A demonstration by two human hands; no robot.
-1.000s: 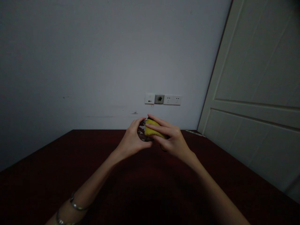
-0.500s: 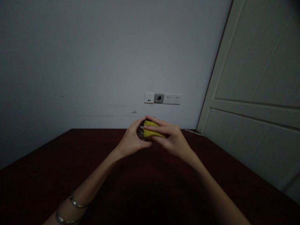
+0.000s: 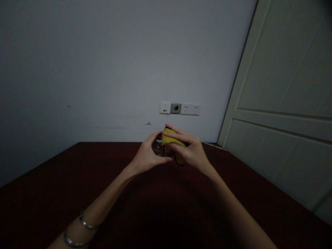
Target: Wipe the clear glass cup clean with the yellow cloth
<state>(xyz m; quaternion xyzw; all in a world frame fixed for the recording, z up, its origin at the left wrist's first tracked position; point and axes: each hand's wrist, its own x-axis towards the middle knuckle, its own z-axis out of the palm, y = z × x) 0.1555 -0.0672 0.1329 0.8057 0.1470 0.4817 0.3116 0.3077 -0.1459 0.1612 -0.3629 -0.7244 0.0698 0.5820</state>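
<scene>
My left hand [image 3: 147,155] is curled round a clear, see-through glass [image 3: 158,148], thumb below and fingers on top. Much of the glass is hidden behind the fingers and cloth, so its full shape does not show. In my right hand [image 3: 194,149] is a yellow cloth [image 3: 170,137] with a dark edging, bunched between thumb and fingers. The cloth lies against the upper right part of the glass, and a fold of it hangs below the right hand. Both hands are held above the dark red table, near its far side.
The dark red table [image 3: 85,169] reaches back to a pale wall [image 3: 109,69]. White socket plates [image 3: 190,109] and a grey plate [image 3: 175,108] sit on the wall behind the hands. A panelled pale door [image 3: 280,86] stands along the right side.
My right hand has shifted slightly and turned with the yellow cloth, baring more of the glass's front. A cloth fold now hangs beneath that hand. My left hand stays nearly in place.
</scene>
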